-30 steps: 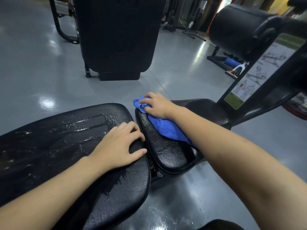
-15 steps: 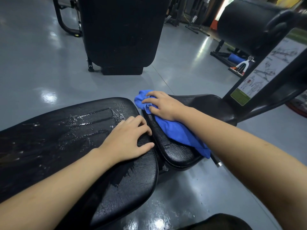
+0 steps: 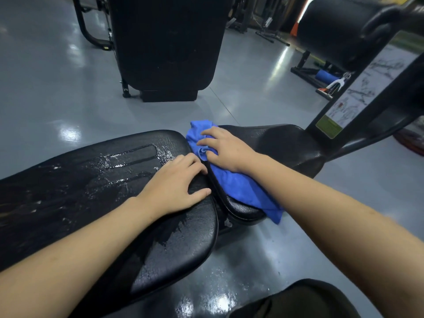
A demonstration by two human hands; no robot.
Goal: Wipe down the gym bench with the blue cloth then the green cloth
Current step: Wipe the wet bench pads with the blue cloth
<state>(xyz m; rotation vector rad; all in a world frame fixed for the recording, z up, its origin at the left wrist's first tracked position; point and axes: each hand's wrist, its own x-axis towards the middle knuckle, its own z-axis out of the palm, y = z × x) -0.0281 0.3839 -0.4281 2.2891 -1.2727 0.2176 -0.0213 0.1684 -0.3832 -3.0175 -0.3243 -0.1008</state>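
A black gym bench fills the lower left: its long pad [image 3: 75, 187] is wet, with water streaks and droplets. A smaller black seat pad [image 3: 282, 143] adjoins it on the right. The blue cloth [image 3: 238, 189] lies spread over the near left part of the seat pad, one corner hanging off the front edge. My right hand [image 3: 226, 149] presses flat on the cloth's far end, fingers bunching it. My left hand [image 3: 176, 184] rests palm down on the long pad's right end, fingers spread, holding nothing. No green cloth is in view.
A black upright padded machine [image 3: 165, 42] stands on the grey floor behind the bench. The bench's black post with an exercise chart [image 3: 358, 88] and a roller pad [image 3: 332, 28] rise at right. Water drops wet the floor [image 3: 229, 283] in front.
My right hand has slid the blue cloth toward the seat pad's far left edge, so the cloth now trails to the near edge. My left hand stays planted on the long pad.
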